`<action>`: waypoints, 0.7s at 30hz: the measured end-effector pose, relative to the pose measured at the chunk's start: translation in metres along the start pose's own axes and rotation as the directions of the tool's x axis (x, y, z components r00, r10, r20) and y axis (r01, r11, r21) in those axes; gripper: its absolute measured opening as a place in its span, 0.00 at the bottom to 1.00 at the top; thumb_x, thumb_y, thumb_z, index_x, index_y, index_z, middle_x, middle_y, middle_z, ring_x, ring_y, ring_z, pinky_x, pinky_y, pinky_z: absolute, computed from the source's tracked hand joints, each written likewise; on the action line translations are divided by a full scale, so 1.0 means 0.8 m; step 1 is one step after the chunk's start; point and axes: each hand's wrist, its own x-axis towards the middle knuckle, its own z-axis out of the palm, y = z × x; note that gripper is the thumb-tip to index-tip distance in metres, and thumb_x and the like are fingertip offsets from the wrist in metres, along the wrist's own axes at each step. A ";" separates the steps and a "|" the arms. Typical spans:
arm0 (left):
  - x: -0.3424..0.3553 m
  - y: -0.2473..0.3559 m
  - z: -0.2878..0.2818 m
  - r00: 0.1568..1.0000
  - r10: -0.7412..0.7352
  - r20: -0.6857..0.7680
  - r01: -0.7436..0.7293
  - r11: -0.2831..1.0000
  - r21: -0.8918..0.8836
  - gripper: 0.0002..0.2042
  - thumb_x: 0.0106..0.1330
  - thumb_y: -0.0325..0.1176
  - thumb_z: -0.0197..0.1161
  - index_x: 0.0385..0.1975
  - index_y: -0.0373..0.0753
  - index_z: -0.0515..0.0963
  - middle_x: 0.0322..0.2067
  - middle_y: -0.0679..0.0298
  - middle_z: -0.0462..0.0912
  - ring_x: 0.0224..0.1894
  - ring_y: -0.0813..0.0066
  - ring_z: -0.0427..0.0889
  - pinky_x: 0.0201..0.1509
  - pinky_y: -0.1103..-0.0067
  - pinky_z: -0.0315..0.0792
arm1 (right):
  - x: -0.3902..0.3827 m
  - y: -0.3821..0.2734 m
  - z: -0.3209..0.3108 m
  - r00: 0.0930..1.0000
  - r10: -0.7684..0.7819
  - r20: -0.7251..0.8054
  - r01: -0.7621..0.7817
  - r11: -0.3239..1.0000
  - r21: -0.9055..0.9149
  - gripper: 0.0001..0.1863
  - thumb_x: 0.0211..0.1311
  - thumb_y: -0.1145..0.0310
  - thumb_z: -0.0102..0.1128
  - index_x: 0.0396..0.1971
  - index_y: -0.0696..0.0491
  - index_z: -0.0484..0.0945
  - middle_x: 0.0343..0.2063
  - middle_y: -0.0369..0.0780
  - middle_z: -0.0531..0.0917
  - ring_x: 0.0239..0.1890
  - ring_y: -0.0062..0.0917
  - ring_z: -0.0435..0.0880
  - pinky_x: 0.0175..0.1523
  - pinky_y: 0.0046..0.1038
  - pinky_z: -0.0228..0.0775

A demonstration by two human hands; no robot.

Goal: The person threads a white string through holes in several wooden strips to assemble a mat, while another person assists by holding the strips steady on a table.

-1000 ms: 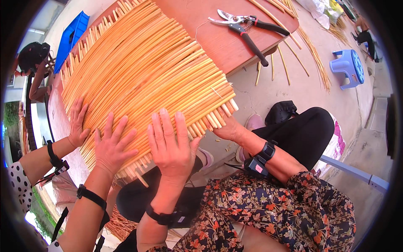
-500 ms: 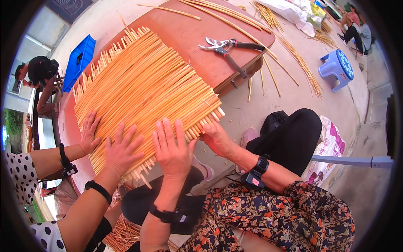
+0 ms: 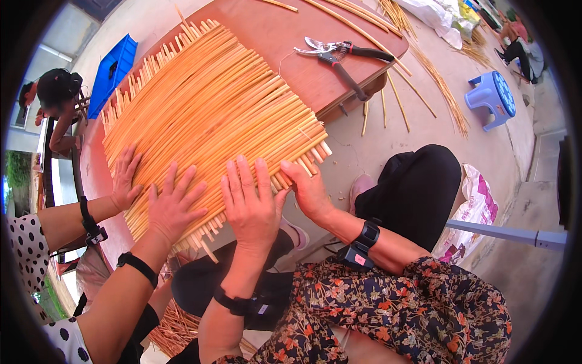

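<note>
A mat of pale tan sticks point(image 3: 200, 115), laid tightly side by side, slopes over the front of a reddish-brown table. My left hand point(image 3: 250, 197) lies flat on its near part, fingers stretched out. At the mat's near right corner, my right hand point(image 3: 309, 193) grips the uneven stick ends, thumb on top and fingers hidden below. A co-worker in polka-dot sleeves rests two spread hands on the same mat: one hand point(image 3: 173, 206) beside my left hand, the other hand point(image 3: 126, 179) further left.
Open-bladed pruning shears point(image 3: 342, 57) lie on the table point(image 3: 260, 33) behind the mat. Loose sticks point(image 3: 351, 27) overhang its far right corner. A blue crate point(image 3: 114, 74) is at the left and a blue stool point(image 3: 492, 100) at the right. Other people sit further off.
The whole view has shifted slightly. My right hand has turned a little at the mat's corner, its thumb now higher over the stick ends. My left hand stays flat.
</note>
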 end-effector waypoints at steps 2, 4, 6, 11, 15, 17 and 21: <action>-0.002 0.002 0.000 1.000 -0.002 0.001 0.002 1.000 0.000 0.34 0.49 0.44 0.69 0.56 0.34 0.69 0.58 0.44 0.67 0.61 0.47 0.66 0.63 0.60 0.61 | -0.002 0.000 -0.002 1.000 0.014 -0.001 -0.014 1.000 0.022 0.16 0.63 0.69 0.53 0.49 0.59 0.71 0.42 0.36 0.78 0.44 0.18 0.75 0.49 0.21 0.69; -0.002 0.004 -0.002 1.000 -0.004 -0.001 0.004 1.000 0.002 0.34 0.49 0.44 0.69 0.56 0.34 0.69 0.58 0.44 0.67 0.61 0.47 0.66 0.63 0.60 0.61 | -0.003 0.002 -0.005 1.000 0.007 0.003 -0.007 0.999 0.036 0.16 0.63 0.70 0.54 0.50 0.59 0.71 0.43 0.36 0.78 0.45 0.18 0.75 0.50 0.21 0.69; -0.002 0.006 -0.003 1.000 0.000 0.004 0.000 1.000 0.000 0.34 0.50 0.44 0.68 0.56 0.34 0.69 0.58 0.44 0.67 0.61 0.47 0.66 0.63 0.60 0.61 | -0.004 0.003 -0.007 1.000 -0.005 0.013 0.004 0.998 0.065 0.17 0.63 0.70 0.54 0.50 0.59 0.71 0.43 0.36 0.78 0.45 0.18 0.75 0.50 0.21 0.69; -0.003 0.007 -0.006 1.000 0.007 -0.002 -0.007 1.000 0.004 0.33 0.51 0.44 0.68 0.56 0.34 0.69 0.58 0.44 0.67 0.61 0.47 0.66 0.62 0.60 0.61 | -0.002 0.008 -0.022 0.995 -0.023 0.093 0.014 0.995 0.097 0.20 0.62 0.70 0.55 0.53 0.59 0.69 0.45 0.36 0.77 0.46 0.18 0.75 0.50 0.21 0.69; -0.005 0.003 0.005 0.999 0.016 -0.035 -0.016 1.000 -0.002 0.33 0.50 0.45 0.69 0.56 0.34 0.69 0.57 0.44 0.67 0.61 0.47 0.66 0.62 0.60 0.61 | -0.009 0.003 -0.043 0.995 0.029 0.096 -0.029 1.000 -0.007 0.22 0.61 0.69 0.58 0.54 0.59 0.69 0.48 0.37 0.76 0.45 0.18 0.76 0.49 0.21 0.68; -0.004 0.005 0.012 0.999 0.019 -0.045 -0.020 1.000 -0.008 0.34 0.50 0.45 0.69 0.56 0.35 0.69 0.57 0.44 0.68 0.61 0.47 0.66 0.62 0.60 0.61 | -0.031 -0.017 -0.068 0.993 0.117 -0.007 -0.115 0.964 -0.242 0.21 0.60 0.70 0.60 0.52 0.60 0.70 0.48 0.38 0.76 0.43 0.19 0.77 0.48 0.21 0.69; -0.006 0.007 0.012 0.998 0.017 -0.057 -0.018 1.000 -0.001 0.34 0.50 0.46 0.69 0.56 0.35 0.68 0.56 0.44 0.68 0.60 0.46 0.66 0.62 0.60 0.62 | -0.080 -0.101 -0.093 0.965 -0.096 0.245 0.263 0.304 -0.916 0.19 0.55 0.71 0.64 0.48 0.57 0.74 0.40 0.40 0.77 0.38 0.25 0.78 0.43 0.23 0.70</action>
